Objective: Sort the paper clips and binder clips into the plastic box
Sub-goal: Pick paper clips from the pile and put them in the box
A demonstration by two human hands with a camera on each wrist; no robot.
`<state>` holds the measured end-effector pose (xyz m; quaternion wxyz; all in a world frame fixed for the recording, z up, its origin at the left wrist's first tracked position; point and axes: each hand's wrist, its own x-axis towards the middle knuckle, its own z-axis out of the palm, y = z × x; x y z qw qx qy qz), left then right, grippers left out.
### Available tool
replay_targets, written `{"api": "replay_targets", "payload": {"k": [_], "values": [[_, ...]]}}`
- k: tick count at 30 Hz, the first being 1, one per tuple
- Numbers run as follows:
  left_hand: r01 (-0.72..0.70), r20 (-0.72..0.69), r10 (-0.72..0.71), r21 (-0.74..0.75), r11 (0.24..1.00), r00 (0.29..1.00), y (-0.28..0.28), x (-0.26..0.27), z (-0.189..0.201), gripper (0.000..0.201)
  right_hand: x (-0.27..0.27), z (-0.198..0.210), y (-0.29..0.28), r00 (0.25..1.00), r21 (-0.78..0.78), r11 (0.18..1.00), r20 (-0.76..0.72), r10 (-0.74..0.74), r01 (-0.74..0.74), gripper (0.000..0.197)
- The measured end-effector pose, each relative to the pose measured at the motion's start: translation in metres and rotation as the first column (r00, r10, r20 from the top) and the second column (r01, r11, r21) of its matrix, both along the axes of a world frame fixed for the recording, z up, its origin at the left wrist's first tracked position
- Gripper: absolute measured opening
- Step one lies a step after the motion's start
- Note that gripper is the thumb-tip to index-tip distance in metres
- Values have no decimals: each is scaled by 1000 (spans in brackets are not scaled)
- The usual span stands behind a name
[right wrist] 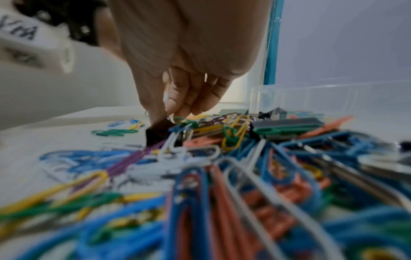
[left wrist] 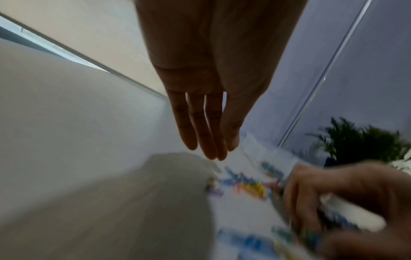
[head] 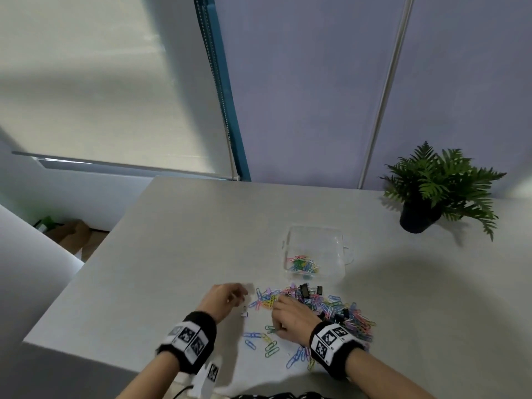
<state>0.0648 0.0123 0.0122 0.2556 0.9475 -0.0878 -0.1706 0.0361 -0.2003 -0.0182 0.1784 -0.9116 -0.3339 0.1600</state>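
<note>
Grey table [head: 178, 240], potted fern [head: 437, 191], roller blind [head: 100, 82]

i see bare grey tabletop [head: 178, 240] lying open left of the clear plastic box [head: 316, 249]. between box and my hands, the spread of coloured paper clips [head: 331, 306] blocks the near side; the potted green fern [head: 431, 191] crowds the far right.

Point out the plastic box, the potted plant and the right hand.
plastic box [head: 342, 276]: head view, on its clear front right wall.
potted plant [head: 419, 218]: head view, on the dark pot.
right hand [head: 292, 318]: head view, on the back of the hand.
</note>
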Motion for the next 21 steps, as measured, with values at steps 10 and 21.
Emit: {"api": "replay_targets", "payload": {"k": [10,21], "values": [[104,28,-108,103,989,994,-3,-74,-41,46,33,46,-38,755,480,592,-514,-409,647,9],[109,72,-113,47,993,991,-25,-55,-39,14,76,43,-60,816,204,798,-4,-578,567,18]]}}
